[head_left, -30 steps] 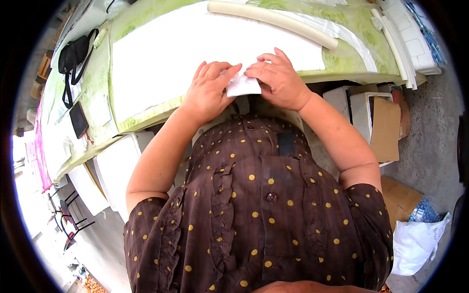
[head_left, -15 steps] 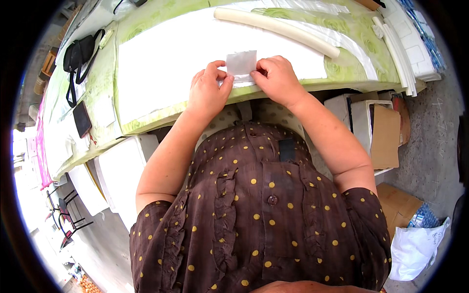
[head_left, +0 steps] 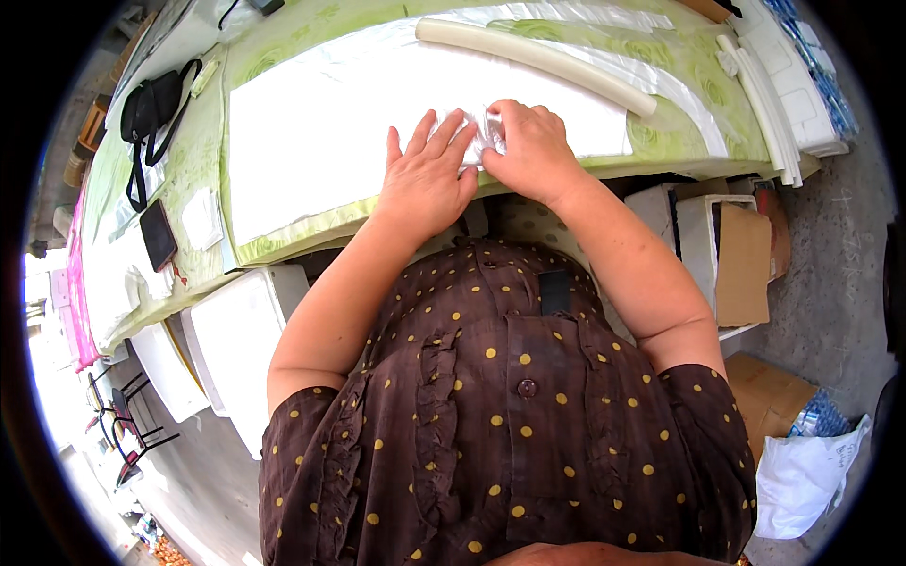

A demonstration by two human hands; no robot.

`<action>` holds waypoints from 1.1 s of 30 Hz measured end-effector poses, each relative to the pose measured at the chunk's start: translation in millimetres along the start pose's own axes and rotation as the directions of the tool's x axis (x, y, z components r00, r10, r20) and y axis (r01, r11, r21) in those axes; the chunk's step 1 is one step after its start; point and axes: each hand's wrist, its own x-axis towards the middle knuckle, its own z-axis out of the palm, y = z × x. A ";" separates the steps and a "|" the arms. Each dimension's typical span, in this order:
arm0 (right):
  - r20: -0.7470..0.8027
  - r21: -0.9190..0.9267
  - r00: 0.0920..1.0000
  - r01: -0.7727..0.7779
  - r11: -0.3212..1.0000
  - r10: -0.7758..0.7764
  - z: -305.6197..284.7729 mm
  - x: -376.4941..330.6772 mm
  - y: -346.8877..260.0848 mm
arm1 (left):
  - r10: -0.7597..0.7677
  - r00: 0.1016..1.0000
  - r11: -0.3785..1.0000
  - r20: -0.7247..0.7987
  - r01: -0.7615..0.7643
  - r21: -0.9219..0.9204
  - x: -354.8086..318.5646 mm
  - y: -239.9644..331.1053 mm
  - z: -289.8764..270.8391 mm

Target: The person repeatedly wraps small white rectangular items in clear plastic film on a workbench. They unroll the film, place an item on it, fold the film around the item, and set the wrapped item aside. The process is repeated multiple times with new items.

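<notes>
The left hand (head_left: 425, 184) lies flat, fingers spread, on a small shiny plastic piece (head_left: 482, 140); the right hand (head_left: 533, 153) pinches its right side. The piece is at the near edge of a white sheet (head_left: 316, 137), a cream tube (head_left: 540, 60) beyond.

A black bag (head_left: 149, 106) lies near a dark phone (head_left: 159, 235)

Strong light glares past the left edge of the table (head_left: 656, 134), washing out the background. The white sheet (head_left: 321, 141) is overexposed; shadow falls beneath the near edge. Fisheye distortion bends straight lines.
</notes>
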 end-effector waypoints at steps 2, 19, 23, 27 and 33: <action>0.007 0.018 1.000 0.008 1.000 -0.008 -2.5 0.2 -1.7 | -0.018 1.000 1.000 -0.001 0.018 0.002 -0.5 0.5 -0.9; -0.049 0.319 0.975 0.221 0.922 -0.217 -8.6 -62.3 -49.8 | -0.295 0.783 -0.555 0.547 0.326 -0.765 -79.0 17.4 5.0; 0.278 0.782 0.959 -0.261 0.567 0.057 -6.5 -56.0 -50.3 | -0.269 0.807 -0.523 0.525 0.335 -0.783 -84.5 16.7 5.1; 0.230 0.870 0.966 -0.258 0.420 0.118 7.1 -54.9 -49.7 | -0.320 0.823 -0.523 0.470 0.261 -0.812 -86.3 17.2 -3.3; 0.199 0.878 0.967 -0.249 0.408 0.161 14.2 -50.9 -57.9 | -0.502 0.834 -0.307 0.228 0.075 -0.949 -100.6 8.3 -6.1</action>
